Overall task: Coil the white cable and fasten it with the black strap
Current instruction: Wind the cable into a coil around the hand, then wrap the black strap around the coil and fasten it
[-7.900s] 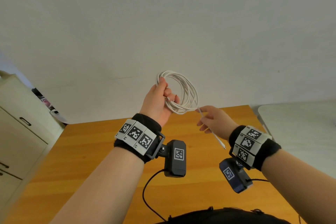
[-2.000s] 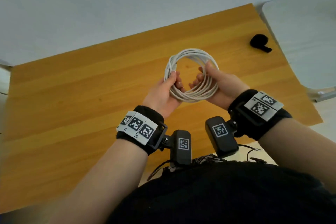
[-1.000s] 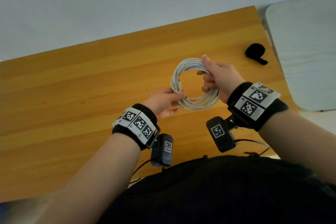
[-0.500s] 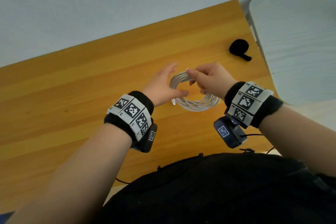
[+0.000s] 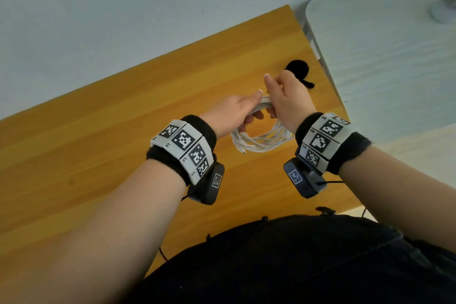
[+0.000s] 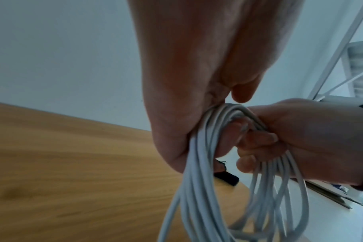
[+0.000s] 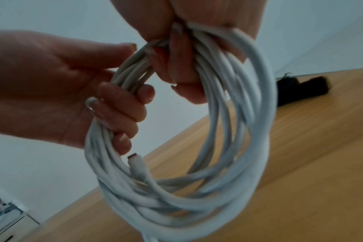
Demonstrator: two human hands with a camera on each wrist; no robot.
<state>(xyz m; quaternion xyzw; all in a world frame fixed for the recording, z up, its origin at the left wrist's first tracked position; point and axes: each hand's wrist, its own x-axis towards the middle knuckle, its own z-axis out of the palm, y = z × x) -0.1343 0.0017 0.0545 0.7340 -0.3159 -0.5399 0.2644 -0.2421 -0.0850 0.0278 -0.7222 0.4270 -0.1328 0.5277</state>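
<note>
Above the far right part of a wooden table (image 5: 103, 145), 2 bare hands hold a coiled white cable (image 5: 261, 140) between them. A second ago the coil was held up as an open ring, with the left hand barely touching it; now both hands have closed in at its top and bunched the loops together there, and the rest of the ring sags below them toward the person. The left hand (image 5: 232, 112) has its fingers curled around the bundled strands. The right hand (image 5: 288, 99) grips the same bundle just beside it, fingers wrapped through the loops and forefinger raised. One plug end (image 7: 137, 165) hangs loose among the lower loops.

My reading: the coiling looks done, and pinching the loops into 1 bundle prepares a spot for fastening. The black strap (image 5: 298, 69) lies untouched on the table just beyond the right hand, rolled up with a short tail sticking out. One hand would have to let go to fetch it.

The table is orange-brown wood with visible grain. A pale plain wall (image 5: 123, 7) rises behind it. To the right stands a second, whitish table (image 5: 394, 61), close against the wooden one. Both wrists carry black bands with square coded markers and small cameras.
</note>
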